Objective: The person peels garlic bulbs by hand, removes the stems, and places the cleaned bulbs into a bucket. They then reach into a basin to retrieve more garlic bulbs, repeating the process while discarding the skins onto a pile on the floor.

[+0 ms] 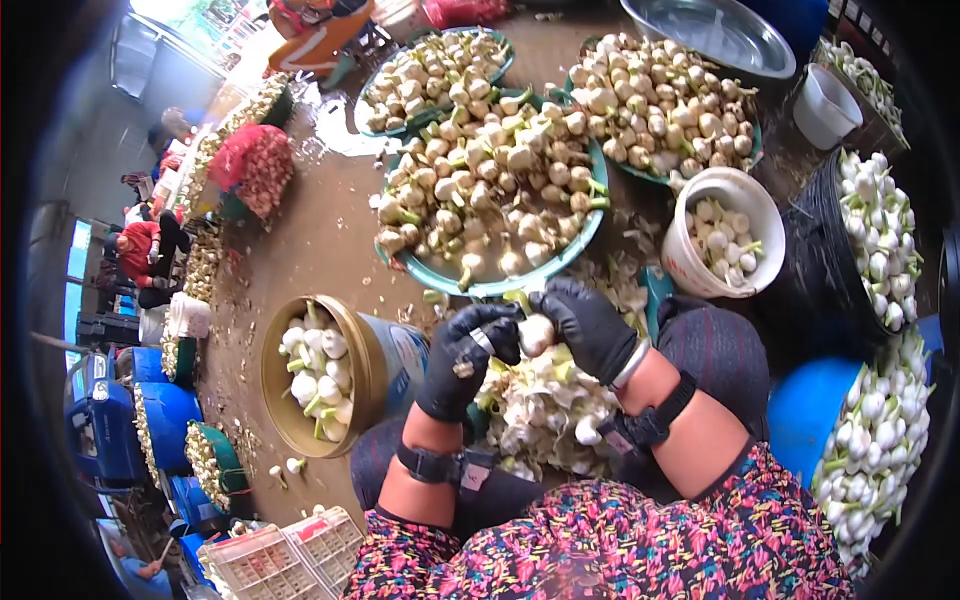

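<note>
A garlic bulb (537, 336) with a short green stem is between my two black-gloved hands, above a heap of pale peelings (545, 400). My right hand (592, 330) has its fingers closed at the bulb's right side and top. From the other side, my left hand (462, 365) is curled, its fingertips at the bulb and stem; a pale strip crosses its fingers. Just ahead, a green-rimmed basin (548, 268) is piled with unpeeled garlic. White peeled bulbs fill a tan bucket (352, 385) left of my hands. At the right, a white bucket (677, 240) contains more bulbs.
Two more heaped garlic basins (357, 118) (757, 140) stand farther ahead. A metal bowl (715, 35) is behind them. Black sacking (815, 265) and a blue tub (805, 400) flank piles of white garlic at right. A plastic crate (285, 555) lies lower left; a person in red (140, 250) sits far left.
</note>
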`<action>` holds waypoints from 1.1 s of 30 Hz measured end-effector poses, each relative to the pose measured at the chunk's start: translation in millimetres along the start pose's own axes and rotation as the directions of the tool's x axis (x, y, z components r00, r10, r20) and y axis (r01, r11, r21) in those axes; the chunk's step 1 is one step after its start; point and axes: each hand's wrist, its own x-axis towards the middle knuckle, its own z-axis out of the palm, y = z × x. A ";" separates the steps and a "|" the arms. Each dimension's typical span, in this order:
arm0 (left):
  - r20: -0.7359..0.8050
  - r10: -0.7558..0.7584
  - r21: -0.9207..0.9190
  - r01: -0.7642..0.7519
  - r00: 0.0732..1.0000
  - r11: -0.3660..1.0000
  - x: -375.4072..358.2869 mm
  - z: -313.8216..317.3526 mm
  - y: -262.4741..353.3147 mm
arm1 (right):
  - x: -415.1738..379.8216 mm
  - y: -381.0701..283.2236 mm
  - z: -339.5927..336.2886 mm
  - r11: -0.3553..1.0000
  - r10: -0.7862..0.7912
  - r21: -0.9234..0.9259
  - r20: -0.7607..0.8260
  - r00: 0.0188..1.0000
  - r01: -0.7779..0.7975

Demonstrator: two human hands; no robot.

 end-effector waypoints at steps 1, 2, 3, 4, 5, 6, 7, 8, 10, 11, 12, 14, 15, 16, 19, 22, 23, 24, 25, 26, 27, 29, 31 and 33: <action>0.028 0.037 -0.072 -0.035 0.999 0.997 0.6 -1.9 1.2 | 5.7 5.2 9.4 0.970 0.106 0.234 -0.153 0.982 -0.068; 0.082 0.229 0.204 -0.241 0.970 0.949 3.3 -13.2 -2.1 | 7.3 2.4 7.0 0.915 0.076 0.404 -0.154 0.985 -0.007; 0.075 0.289 0.071 -0.294 0.954 0.953 8.4 -30.5 -13.4 | 6.4 -7.2 0.9 0.976 -0.080 0.178 -0.239 0.968 0.125; 0.060 0.348 -0.060 -0.345 0.936 0.937 11.0 -33.9 -7.6 | 4.0 -14.5 -7.5 0.968 -0.250 -0.063 -0.283 0.926 0.242; 0.091 0.441 0.754 -0.351 0.893 0.555 4.5 -37.2 1.8 | 4.8 -17.2 -12.5 0.895 -0.092 0.403 -0.254 0.963 0.192; 0.087 0.445 0.759 -0.349 0.891 0.550 5.0 -40.4 -3.0 | 5.5 -18.9 -16.6 0.620 0.038 0.779 -0.153 0.988 0.097; -0.042 0.385 0.615 -0.279 0.922 0.737 6.9 -43.7 -12.6 | 1.7 -18.8 -18.3 0.684 -0.035 0.708 -0.208 0.977 0.175; -0.153 0.288 0.429 -0.199 0.945 0.881 6.9 -46.3 -21.4 | 0.6 -16.9 -21.9 0.681 -0.031 0.711 -0.211 0.977 0.175; -0.025 0.423 0.684 -0.293 0.906 0.668 4.8 -42.5 -18.5 | 1.7 -17.5 -28.2 0.990 -0.056 0.108 -0.303 0.951 0.093; -0.017 0.436 0.646 -0.323 0.900 0.691 6.9 -43.4 -20.4 | 0.4 -21.0 -31.3 0.980 0.047 0.199 -0.188 0.981 -0.009; -0.008 0.449 0.606 -0.353 0.893 0.713 10.0 -44.9 -23.2 | -1.7 -28.6 -31.8 0.954 0.141 0.276 -0.065 0.988 -0.118; 0.120 0.425 0.606 -0.405 0.897 0.685 28.1 -57.0 -27.4 | -5.5 -17.9 -18.9 0.935 0.342 -0.142 0.112 0.933 -0.326; 0.105 0.439 0.467 -0.434 0.892 0.770 34.9 -40.1 -8.5 | -9.9 -7.6 -11.1 0.891 0.273 -0.412 0.154 0.950 -0.189; 0.088 0.446 0.314 -0.449 0.891 0.836 40.6 -15.2 15.8 | -13.9 0.2 -4.5 0.766 0.220 -0.641 0.211 0.952 -0.035; 0.084 0.406 -0.238 -0.377 0.910 0.895 72.6 28.6 58.4 | -17.7 -6.6 1.1 0.670 0.338 -0.740 0.376 0.863 0.060; -0.039 0.223 -0.115 -0.226 0.974 0.967 103.0 13.1 46.1 | -18.8 -14.3 -0.8 0.744 0.280 -0.667 0.254 0.926 -0.042; 0.014 0.216 0.024 -0.216 0.976 0.976 115.2 -4.1 20.7 | -16.5 -7.5 -1.5 0.751 0.249 -0.661 0.288 0.925 0.003; 0.063 0.202 0.161 -0.210 0.977 0.964 126.6 -19.4 -7.4 | -16.9 -14.5 -2.9 0.731 0.201 -0.681 0.293 0.935 0.056; 0.092 0.205 0.398 -0.225 0.974 0.889 131.2 -23.1 -31.1 | -16.6 -17.9 -3.5 0.724 0.197 -0.685 0.317 0.928 0.081; 0.124 0.207 0.607 -0.239 0.970 0.758 139.0 -24.0 -51.5 | -15.6 -20.1 -4.5 0.714 0.192 -0.692 0.340 0.920 0.107; 0.169 0.119 0.684 -0.204 0.978 0.700 153.4 -25.5 -69.0 | -15.9 -21.1 -5.3 0.755 0.175 -0.648 0.340 0.924 0.095; 0.325 0.230 0.882 -0.381 0.917 0.276 182.0 -27.8 -112.7 | -13.0 -30.8 -9.6 0.823 0.212 -0.567 0.351 0.912 0.027; 0.171 -0.009 0.981 -0.170 0.985 0.090 198.7 3.8 -107.3 | -11.0 -31.2 -12.5 0.817 0.210 -0.576 0.331 0.920 0.021; 0.164 -0.092 0.982 -0.171 0.982 -0.085 215.9 20.6 -101.3 | -5.7 -30.9 -18.3 0.782 0.274 -0.623 0.343 0.898 0.000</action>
